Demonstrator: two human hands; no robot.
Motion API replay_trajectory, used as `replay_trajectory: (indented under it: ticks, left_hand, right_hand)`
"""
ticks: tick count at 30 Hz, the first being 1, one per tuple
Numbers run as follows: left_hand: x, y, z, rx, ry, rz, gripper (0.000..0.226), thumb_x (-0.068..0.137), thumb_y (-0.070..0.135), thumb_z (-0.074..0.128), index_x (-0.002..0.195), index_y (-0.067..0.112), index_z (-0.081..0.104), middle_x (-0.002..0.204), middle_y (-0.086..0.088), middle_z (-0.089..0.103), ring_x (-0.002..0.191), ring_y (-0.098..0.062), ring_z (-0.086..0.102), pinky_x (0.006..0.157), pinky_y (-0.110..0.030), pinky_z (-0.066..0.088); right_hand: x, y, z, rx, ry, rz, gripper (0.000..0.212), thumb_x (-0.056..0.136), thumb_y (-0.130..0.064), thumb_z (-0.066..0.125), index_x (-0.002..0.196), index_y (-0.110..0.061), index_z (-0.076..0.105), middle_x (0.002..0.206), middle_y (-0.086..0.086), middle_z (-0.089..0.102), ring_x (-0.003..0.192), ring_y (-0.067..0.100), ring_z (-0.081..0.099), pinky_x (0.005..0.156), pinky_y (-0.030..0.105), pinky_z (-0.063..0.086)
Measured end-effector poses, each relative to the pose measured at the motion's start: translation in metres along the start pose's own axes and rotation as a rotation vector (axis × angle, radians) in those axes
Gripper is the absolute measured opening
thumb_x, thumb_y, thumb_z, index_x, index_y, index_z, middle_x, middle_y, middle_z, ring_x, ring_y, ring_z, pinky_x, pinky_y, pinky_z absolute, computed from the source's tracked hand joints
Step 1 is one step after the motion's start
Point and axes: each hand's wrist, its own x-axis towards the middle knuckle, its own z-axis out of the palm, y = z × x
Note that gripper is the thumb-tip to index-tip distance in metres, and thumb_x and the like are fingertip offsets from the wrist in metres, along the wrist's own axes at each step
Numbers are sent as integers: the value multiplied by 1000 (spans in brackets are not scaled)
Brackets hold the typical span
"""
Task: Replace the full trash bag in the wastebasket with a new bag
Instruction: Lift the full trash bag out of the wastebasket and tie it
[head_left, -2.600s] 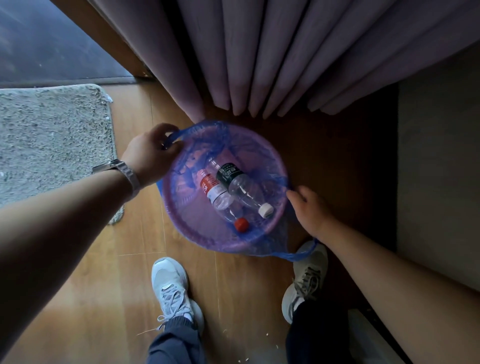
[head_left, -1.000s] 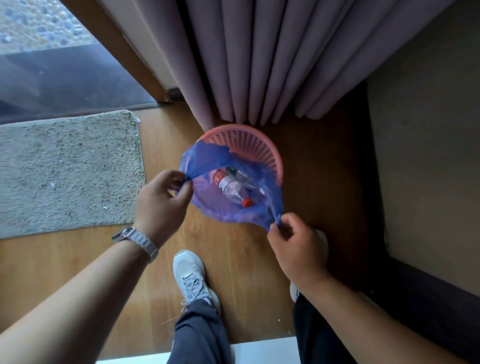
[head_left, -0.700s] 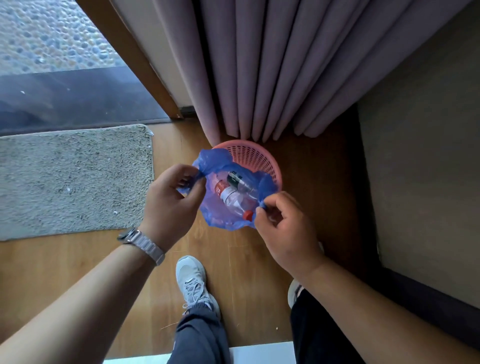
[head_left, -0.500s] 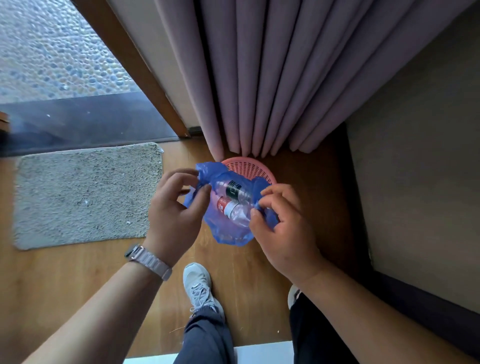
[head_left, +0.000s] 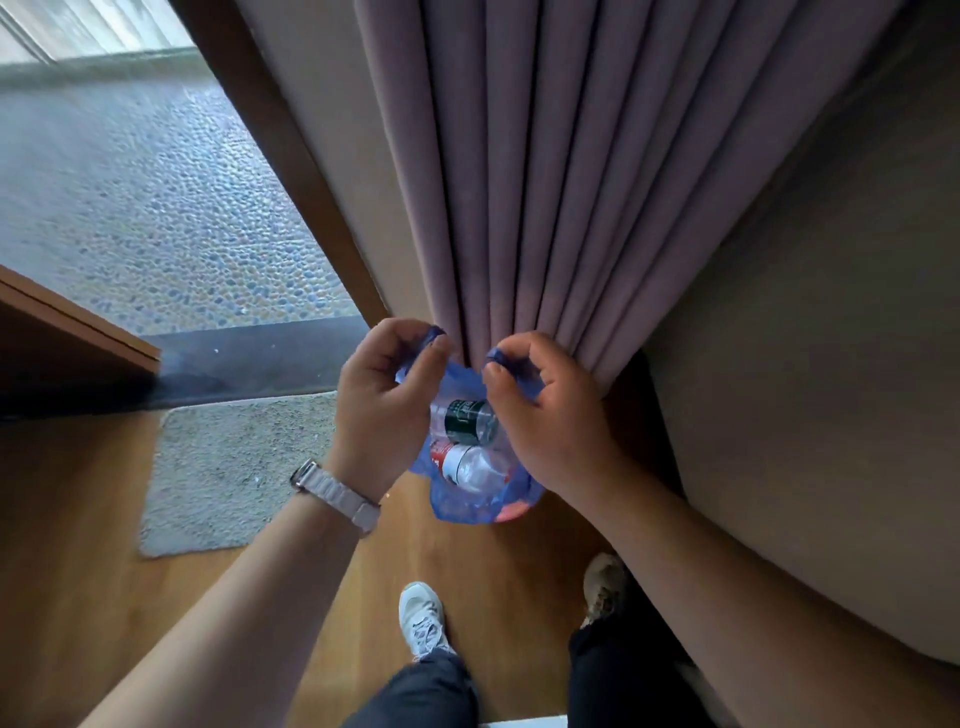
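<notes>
STEP: tie off full bag | left hand (head_left: 382, 400) and right hand (head_left: 548, 415) fingers each pinch a trash bag (head_left: 467, 499) corner, frame centre | draw corners taut above bottles (head_left: 465, 441), then knot.

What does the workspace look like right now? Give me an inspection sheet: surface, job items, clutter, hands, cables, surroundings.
Surface: wooden floor, bare near the feet.
Job items: blue trash bag lifted, mouth gathered; two plastic bottles inside. Pink wastebasket barely visible beneath the bag. No new bag seen.
Clutter: nothing seen.
Hands: left hand and right hand each pinch one side of the bag's top edge, close together.
Cables: nothing seen.
Surroundings: mauve curtain directly behind, grey mat to the left, pebbled ground beyond the doorway.
</notes>
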Motion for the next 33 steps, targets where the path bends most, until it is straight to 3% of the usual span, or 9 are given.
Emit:
replay_trajectory:
  ticks: [2, 7, 13, 17, 19, 22, 24, 28, 33]
  left_hand:
    - [3, 39, -4, -51, -24, 56, 5, 81, 31, 64, 80, 27, 67, 83, -21, 66, 79, -27, 60, 79, -49, 50]
    - [2, 122, -6, -162, -101, 165, 12, 83, 31, 62, 84, 25, 71, 79, 3, 71, 76, -16, 64, 76, -34, 53]
    - [3, 208, -1, -288, -209, 295, 17, 91, 4, 55, 93, 13, 69, 77, 4, 72, 72, -9, 64, 69, -21, 53]
    - [10, 248, -5, -276, -272, 330, 34, 86, 4, 51, 83, 27, 76, 81, 6, 74, 74, -8, 66, 70, -19, 52]
    - [14, 260, -8, -244, -290, 334, 34, 86, 3, 53, 80, 29, 75, 77, 6, 72, 70, -10, 64, 67, -23, 51]
    - [18, 272, -13, -197, -287, 398, 18, 81, 6, 58, 81, 21, 69, 73, -8, 66, 68, -24, 58, 65, -37, 50]
    - [20, 276, -17, -287, -303, 380, 13, 75, 5, 64, 84, 10, 56, 66, -13, 59, 60, -23, 54, 56, -31, 47]
    - [27, 275, -30, -358, -376, 222, 44, 66, 28, 67, 99, -1, 60, 77, -15, 61, 68, -22, 56, 59, -29, 48]
    - [25, 271, -32, -382, -288, 251, 17, 87, 17, 65, 93, 1, 64, 68, -8, 60, 59, -13, 56, 54, -22, 46]
  right_hand:
    - [5, -35, -11, 29, -6, -44, 8, 87, -17, 58, 93, -22, 62, 83, -18, 63, 84, 0, 61, 79, 25, 50]
    - [16, -110, -36, 83, 0, -129, 18, 88, -15, 54, 101, -26, 61, 93, -12, 66, 92, 8, 64, 85, 38, 53]
    - [33, -186, -63, 80, 34, -255, 24, 88, -21, 51, 109, -25, 62, 102, -1, 66, 94, 14, 64, 84, 46, 52]
    - [41, -231, -78, 166, -20, -310, 31, 82, -11, 51, 103, -29, 64, 93, -1, 67, 84, 10, 65, 75, 31, 54]
    - [43, -247, -81, 178, -31, -334, 36, 80, -11, 52, 106, -34, 62, 102, 1, 67, 89, 7, 64, 77, 23, 51]
    - [45, -262, -83, 139, 7, -381, 29, 85, -19, 58, 106, -38, 61, 105, -1, 66, 94, 5, 63, 81, 18, 50]
    - [47, -267, -80, 109, 34, -398, 22, 88, -19, 58, 103, -34, 64, 99, -3, 66, 90, 4, 63, 77, 14, 48]
    - [53, -269, -75, -33, 25, -475, 24, 89, -30, 53, 104, -20, 70, 91, -8, 66, 88, 3, 61, 78, 18, 48]
    - [61, -272, -68, 49, -10, -473, 20, 93, -27, 54, 103, -22, 70, 91, -4, 71, 87, 8, 65, 77, 26, 53]
